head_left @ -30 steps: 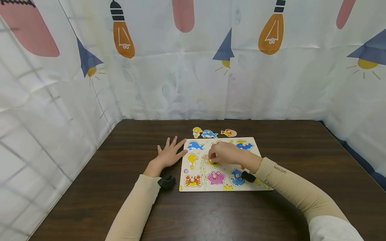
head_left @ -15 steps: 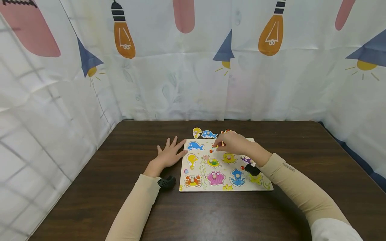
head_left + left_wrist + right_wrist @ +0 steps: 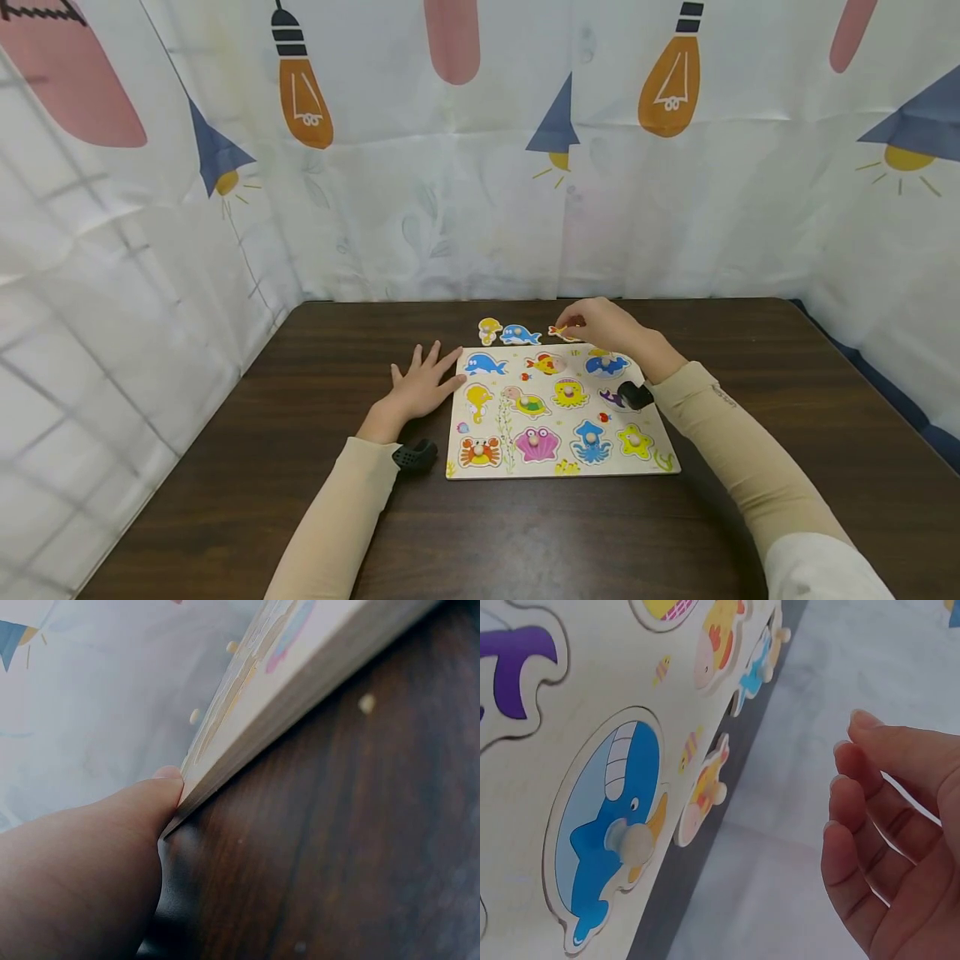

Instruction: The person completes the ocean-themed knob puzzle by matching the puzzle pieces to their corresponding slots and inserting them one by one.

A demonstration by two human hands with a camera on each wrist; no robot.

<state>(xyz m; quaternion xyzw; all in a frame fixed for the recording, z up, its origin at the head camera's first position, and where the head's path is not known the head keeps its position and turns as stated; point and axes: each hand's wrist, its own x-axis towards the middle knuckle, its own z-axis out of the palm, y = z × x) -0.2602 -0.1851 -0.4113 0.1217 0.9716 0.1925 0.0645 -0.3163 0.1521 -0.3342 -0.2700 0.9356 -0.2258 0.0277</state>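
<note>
My right hand (image 3: 596,323) hovers over the orange fish piece (image 3: 561,332), which lies loose on the worktop (image 3: 225,467) just beyond the far edge of the puzzle board (image 3: 660,454); in the right wrist view the fingers (image 3: 870,825) are slightly curled and apart, holding nothing, with the fish piece (image 3: 703,791) close beside them. My left hand (image 3: 422,385) lies flat with fingers spread, its thumb (image 3: 150,799) pressed against the left edge of the board (image 3: 300,682). To take the fish well, I judge that I should pinch its small wooden peg between thumb and forefinger and lift straight up, so that the piece does not slide against the board's edge. The blue dolphin piece (image 3: 520,335) and the yellow seahorse piece (image 3: 490,328) lie in a row to the left of the fish, near it but apart, so a sideways sweep could knock them. Behind the row, a strip of bare worktop runs to the patterned curtain (image 3: 480,167); to the right of the board the worktop is open, giving my right arm room to swing.
</note>
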